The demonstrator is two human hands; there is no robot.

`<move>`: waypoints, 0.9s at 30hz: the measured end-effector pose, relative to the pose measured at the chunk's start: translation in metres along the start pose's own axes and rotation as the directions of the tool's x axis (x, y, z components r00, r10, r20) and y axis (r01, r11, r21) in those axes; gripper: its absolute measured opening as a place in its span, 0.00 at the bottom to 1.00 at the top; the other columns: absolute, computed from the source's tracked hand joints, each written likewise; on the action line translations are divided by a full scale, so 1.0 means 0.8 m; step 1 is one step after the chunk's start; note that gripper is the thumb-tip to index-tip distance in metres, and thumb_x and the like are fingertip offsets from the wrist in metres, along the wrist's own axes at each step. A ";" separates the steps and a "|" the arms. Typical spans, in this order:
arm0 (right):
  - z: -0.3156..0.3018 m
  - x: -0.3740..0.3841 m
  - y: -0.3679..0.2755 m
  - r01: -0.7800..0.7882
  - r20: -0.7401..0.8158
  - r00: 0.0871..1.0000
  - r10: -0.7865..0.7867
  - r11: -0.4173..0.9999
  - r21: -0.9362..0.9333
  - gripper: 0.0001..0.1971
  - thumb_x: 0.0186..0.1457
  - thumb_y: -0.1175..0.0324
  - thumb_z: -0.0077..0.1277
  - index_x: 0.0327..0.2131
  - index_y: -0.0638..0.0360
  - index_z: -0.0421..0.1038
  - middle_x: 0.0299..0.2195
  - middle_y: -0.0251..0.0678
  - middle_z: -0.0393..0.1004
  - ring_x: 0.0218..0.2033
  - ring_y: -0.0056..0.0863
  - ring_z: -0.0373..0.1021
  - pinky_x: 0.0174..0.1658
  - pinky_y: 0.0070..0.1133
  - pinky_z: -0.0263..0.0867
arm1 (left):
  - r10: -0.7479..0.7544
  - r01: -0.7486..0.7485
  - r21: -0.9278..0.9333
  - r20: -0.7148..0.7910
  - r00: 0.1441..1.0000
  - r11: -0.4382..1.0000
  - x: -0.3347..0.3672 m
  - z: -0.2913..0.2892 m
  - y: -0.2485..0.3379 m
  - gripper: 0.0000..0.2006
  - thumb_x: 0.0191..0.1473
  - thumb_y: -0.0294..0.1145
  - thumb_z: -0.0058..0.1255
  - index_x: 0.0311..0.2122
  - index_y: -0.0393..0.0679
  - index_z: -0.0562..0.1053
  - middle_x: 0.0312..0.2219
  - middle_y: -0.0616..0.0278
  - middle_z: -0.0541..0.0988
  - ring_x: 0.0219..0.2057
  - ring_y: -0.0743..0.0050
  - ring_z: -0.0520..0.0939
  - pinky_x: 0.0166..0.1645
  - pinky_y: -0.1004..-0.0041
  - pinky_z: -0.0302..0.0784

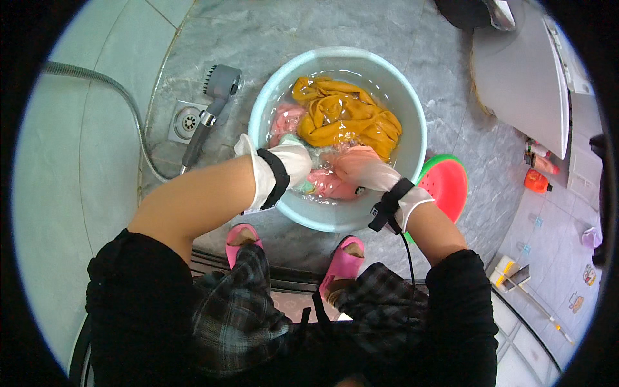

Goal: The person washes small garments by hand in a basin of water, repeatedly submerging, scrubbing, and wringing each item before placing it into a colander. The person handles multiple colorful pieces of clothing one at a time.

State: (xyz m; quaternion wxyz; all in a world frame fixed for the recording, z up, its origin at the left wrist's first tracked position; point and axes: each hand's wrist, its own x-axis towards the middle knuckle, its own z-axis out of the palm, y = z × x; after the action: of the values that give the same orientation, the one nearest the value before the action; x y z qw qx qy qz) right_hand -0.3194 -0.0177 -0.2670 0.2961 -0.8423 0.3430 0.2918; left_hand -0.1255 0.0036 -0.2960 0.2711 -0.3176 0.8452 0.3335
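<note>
wet pink cloth (332, 187) is bunched in the round tub (316, 220) by yellow cloth (348, 116). inside its rim, left hand (294, 162) and right hand (364, 169) are dipped; their grip cannot be made out. grey floor (448, 106) is seen around.

The left forearm (196, 193) and right forearm (437, 231) are stretched forward and angled inward. The left hand (295, 161) and right hand (369, 170) are lowered, held apart, both palely gloved; their grip cannot be clearly made out.

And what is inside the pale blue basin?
Water, mustard-yellow cloth, pink cloth, pale green cloth, and the gloved left hand and right hand. Whatever lies beneath the cloth is covered.
</note>
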 end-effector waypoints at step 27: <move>-0.164 -0.138 -0.053 0.391 -0.437 0.889 0.135 0.273 0.879 0.15 0.56 0.77 0.49 0.49 0.63 0.69 0.39 0.34 0.76 0.39 0.19 0.73 0.44 0.21 0.71 | 0.081 -0.290 -0.884 -0.280 0.956 0.367 -0.108 -0.136 -0.005 0.40 0.40 0.33 0.68 0.60 0.41 0.63 0.49 0.61 0.74 0.48 0.73 0.74 0.53 0.75 0.67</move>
State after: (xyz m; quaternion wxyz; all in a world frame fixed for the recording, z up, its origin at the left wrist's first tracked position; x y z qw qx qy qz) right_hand -0.3151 -0.0396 -0.0920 0.6789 -0.5618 0.4323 -0.1914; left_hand -0.0928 -0.0479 -0.1711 -0.0702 -0.3463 0.5719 0.7404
